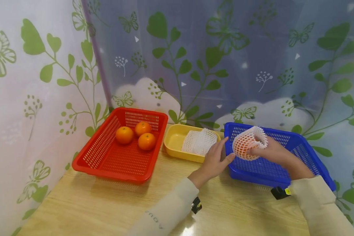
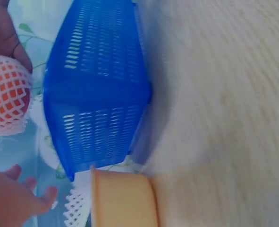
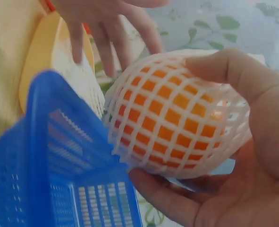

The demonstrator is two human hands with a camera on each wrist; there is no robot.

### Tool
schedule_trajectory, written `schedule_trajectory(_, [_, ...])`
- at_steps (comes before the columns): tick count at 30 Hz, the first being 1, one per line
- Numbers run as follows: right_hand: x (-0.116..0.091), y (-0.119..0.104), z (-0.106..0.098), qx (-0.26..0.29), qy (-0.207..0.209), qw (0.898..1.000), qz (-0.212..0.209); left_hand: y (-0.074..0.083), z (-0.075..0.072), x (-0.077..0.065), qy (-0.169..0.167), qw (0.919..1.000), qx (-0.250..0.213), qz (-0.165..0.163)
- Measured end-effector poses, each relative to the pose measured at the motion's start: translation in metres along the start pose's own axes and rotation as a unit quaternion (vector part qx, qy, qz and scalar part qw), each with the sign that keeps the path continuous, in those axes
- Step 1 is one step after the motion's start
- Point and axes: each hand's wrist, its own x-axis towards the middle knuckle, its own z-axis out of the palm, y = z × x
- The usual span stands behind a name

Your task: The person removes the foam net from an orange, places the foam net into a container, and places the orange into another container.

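My right grip (image 1: 269,151) clasps netted orange (image 1: 243,146) above blue basket (image 1: 255,178), left grip (image 1: 213,160) empty; if I loosen, could drop!

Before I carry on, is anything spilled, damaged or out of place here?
Nothing stands out: three oranges sit in the red basket, white nets lie in the yellow tray, and the right hand holds a netted orange above the blue basket.

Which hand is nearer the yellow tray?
Left. The left hand is close by the right end of the yellow tray; the right hand is farther off, above the blue basket, gripping a net-sleeved orange.
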Motion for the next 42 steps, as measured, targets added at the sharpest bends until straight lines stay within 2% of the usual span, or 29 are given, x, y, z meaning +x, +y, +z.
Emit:
schedule_trajectory(5, [-0.007, -0.013, 0.015, 0.045, -0.021, 0.998, -0.047, 0.005, -0.019, -0.005, -0.041, 0.9938, -0.102, 0.015])
schedule_trajectory(9, [-0.010, -0.020, 0.029, 0.096, -0.040, 0.991, -0.082, 0.005, -0.032, -0.010, -0.057, 0.9881, -0.141, 0.028])
schedule_trajectory(16, [-0.011, -0.028, 0.056, 0.141, -0.071, 0.977, -0.146, 0.001, -0.052, -0.023, -0.082, 0.9843, -0.149, 0.047])
schedule_trajectory(19, [-0.010, -0.031, 0.067, 0.144, -0.081, 0.971, -0.173, -0.002, -0.059, -0.030, -0.091, 0.9860, -0.133, 0.043])
schedule_trajectory(22, [-0.007, -0.033, 0.078, 0.140, -0.077, 0.969, -0.188, -0.006, -0.065, -0.036, -0.083, 0.9905, -0.106, 0.027])
schedule_trajectory(26, [-0.006, -0.034, 0.090, 0.136, -0.057, 0.971, -0.188, -0.010, -0.071, -0.043, -0.081, 0.9909, -0.107, 0.006])
schedule_trajectory(32, [-0.007, -0.035, 0.106, 0.179, -0.047, 0.968, -0.167, -0.018, -0.079, -0.056, -0.089, 0.9826, -0.162, -0.017])
schedule_trajectory(35, [-0.008, -0.035, 0.111, 0.202, -0.044, 0.965, -0.161, -0.023, -0.083, -0.062, -0.080, 0.9776, -0.193, -0.029])
schedule_trajectory(39, [-0.007, -0.033, 0.117, 0.238, -0.042, 0.955, -0.169, -0.030, -0.086, -0.065, -0.067, 0.9717, -0.223, -0.042])
schedule_trajectory(42, [-0.006, -0.030, 0.123, 0.247, -0.032, 0.954, -0.169, -0.035, -0.087, -0.066, -0.067, 0.9681, -0.236, -0.051])
